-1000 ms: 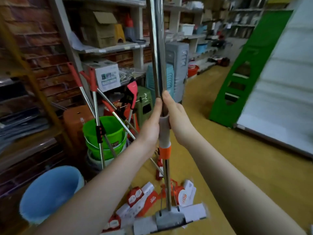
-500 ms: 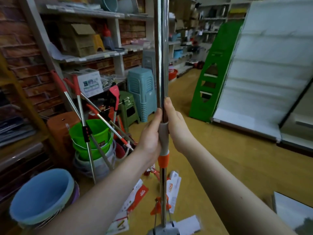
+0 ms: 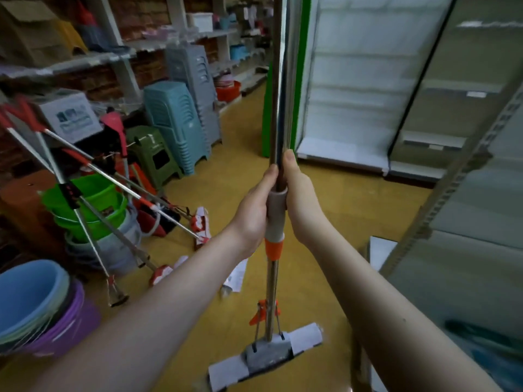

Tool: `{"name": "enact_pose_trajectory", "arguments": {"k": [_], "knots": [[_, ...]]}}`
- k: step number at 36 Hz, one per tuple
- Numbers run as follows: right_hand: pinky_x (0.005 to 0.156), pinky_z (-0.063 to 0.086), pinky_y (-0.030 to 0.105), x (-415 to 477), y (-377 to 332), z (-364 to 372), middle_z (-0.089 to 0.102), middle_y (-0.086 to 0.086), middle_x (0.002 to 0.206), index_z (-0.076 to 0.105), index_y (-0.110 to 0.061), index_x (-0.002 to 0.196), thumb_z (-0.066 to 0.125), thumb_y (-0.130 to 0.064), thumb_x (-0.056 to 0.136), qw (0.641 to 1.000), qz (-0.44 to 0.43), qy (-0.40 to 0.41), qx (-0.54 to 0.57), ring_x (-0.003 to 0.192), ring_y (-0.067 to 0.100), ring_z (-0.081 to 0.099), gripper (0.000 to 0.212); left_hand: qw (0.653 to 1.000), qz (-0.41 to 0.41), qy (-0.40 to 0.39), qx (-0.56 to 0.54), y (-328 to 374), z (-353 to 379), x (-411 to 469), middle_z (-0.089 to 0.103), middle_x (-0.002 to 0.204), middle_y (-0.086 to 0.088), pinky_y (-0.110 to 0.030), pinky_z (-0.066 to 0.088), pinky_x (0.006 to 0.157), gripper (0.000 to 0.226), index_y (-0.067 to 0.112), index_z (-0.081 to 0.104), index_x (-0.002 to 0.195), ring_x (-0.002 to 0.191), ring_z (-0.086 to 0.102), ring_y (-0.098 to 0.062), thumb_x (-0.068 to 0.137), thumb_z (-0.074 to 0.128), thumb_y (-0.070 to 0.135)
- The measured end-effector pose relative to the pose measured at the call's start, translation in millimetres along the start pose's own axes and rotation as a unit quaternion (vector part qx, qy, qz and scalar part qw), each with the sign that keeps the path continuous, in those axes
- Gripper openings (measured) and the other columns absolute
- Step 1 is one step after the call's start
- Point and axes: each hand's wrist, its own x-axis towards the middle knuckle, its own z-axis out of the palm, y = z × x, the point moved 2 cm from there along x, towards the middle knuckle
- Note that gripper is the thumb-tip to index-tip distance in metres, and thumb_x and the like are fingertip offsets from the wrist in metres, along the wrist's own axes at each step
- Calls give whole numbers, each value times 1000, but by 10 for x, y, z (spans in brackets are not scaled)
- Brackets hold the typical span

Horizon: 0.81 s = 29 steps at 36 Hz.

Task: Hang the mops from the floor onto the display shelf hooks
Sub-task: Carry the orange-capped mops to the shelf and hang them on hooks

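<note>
A: Mop (image 3: 273,281) upright at centre frame, its head low centre near the floor; left grip (image 3: 252,215) and right grip (image 3: 301,202) both closed round the grey collar

B: One in hand, none hung that I can see. More mops (image 3: 147,204) lean on the buckets (image 3: 93,219) centre left, display shelf (image 3: 353,80) upper right

stacked teal stools (image 3: 169,117), dark green stool (image 3: 147,145), green buckets (image 3: 96,225), blue basin (image 3: 25,292)
</note>
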Motion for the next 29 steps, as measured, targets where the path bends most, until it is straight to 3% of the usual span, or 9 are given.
{"name": "enact_pose_trajectory", "arguments": {"k": [3, 5, 7, 10, 13, 17, 23, 27, 29], "knots": [[75, 50, 19, -256, -99, -289, 59, 28, 113, 58, 7, 111, 36, -49, 94, 999, 2, 42, -29, 102, 22, 58, 63, 1000, -15, -26, -8, -126, 315, -135, 67, 116, 5, -38, 30, 112, 39, 32, 74, 89, 120, 52, -12, 70, 53, 59], [70, 50, 23, -421, -169, -468, 65, 27, 99, 57, 11, 109, 37, -47, 95, 997, -15, 57, -53, 90, 28, 63, 63, 998, -25, -49, -17, -170, 523, -228, 69, 110, 7, -33, 36, 105, 36, 32, 73, 89, 114, 55, -8, 79, 46, 53], [62, 45, 16, -630, -265, -636, 61, 16, 84, 60, 12, 104, 37, -47, 95, 994, -33, 76, -65, 78, 18, 59, 63, 995, -29, -86, -35, -224, 734, -321, 72, 103, 10, -29, 39, 96, 40, 33, 76, 84, 107, 59, -4, 90, 39, 46], [61, 44, 14, -858, -329, -759, 57, 9, 76, 62, 9, 95, 38, -48, 94, 992, -32, 92, -81, 72, 11, 55, 62, 990, -33, -116, -67, -298, 913, -438, 72, 101, 10, -27, 42, 92, 48, 31, 76, 86, 101, 64, -2, 98, 30, 40], [66, 42, 23, -1093, -410, -812, 54, 4, 68, 61, -2, 76, 38, -47, 96, 986, -36, 120, -108, 68, 12, 53, 54, 982, -52, -152, -100, -354, 1042, -591, 72, 103, 3, -29, 42, 95, 43, 24, 71, 97, 103, 64, -7, 99, 30, 39], [62, 37, 24, -1343, -482, -891, 48, -8, 55, 49, -20, 58, 39, -46, 96, 979, -39, 154, -124, 58, 6, 47, 47, 971, -68, -199, -113, -397, 1172, -766, 69, 110, -1, -32, 40, 102, 42, 22, 65, 110, 112, 60, -13, 97, 30, 42], [50, 34, 16, -1645, -525, -1014, 43, -11, 47, 45, -19, 53, 42, -41, 96, 966, -43, 226, -115, 47, 2, 41, 49, 965, -82, -201, -149, -471, 1479, -1037, 70, 82, 3, -23, 44, 83, 37, 16, 65, 98, 82, 67, -5, 96, 35, 38], [57, 35, 21, -1814, -522, -1178, 44, 0, 59, 49, -12, 64, 41, -45, 96, 969, -33, 226, -99, 58, 8, 44, 47, 967, -83, -187, -153, -580, 1640, -1105, 72, 81, 3, -23, 44, 79, 41, 19, 72, 88, 82, 69, -4, 96, 38, 38], [62, 37, 24, -1912, -542, -1304, 50, 6, 65, 58, 0, 71, 39, -47, 95, 970, -34, 223, -93, 65, 12, 48, 55, 967, -83, -190, -149, -622, 1777, -1151, 73, 84, 2, -23, 44, 80, 42, 19, 74, 87, 84, 69, -4, 96, 37, 36]]}}
